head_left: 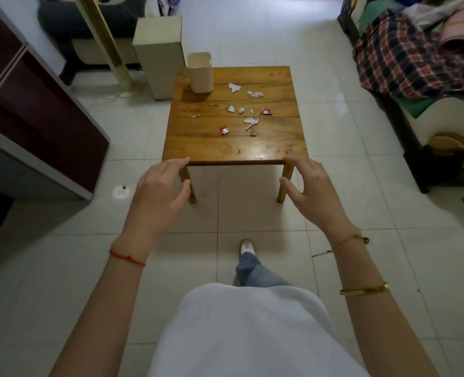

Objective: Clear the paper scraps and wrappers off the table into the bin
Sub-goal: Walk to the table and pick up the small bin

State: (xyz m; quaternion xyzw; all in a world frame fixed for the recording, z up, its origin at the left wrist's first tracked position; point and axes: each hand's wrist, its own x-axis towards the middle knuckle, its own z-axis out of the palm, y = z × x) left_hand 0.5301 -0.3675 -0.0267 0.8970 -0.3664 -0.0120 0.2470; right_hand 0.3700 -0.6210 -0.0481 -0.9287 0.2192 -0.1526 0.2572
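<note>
Wooden table point(269, 148) ahead; left hand point(161, 186) and right hand point(311, 186) spread, empty.

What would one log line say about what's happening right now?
stage: not started | left hand: open, empty | right hand: open, empty | scraps: on table | bin: on table's far left corner

White tile floor point(334, 137). Dark red cabinet point(29, 110) far left. Cream box point(160, 53) standing on the floor, brass pole point(108, 42) leaning beside it. Plaid blanket point(405, 61) and pink cloth point(462, 31) piled on the sofa point(426, 115) at right.
</note>
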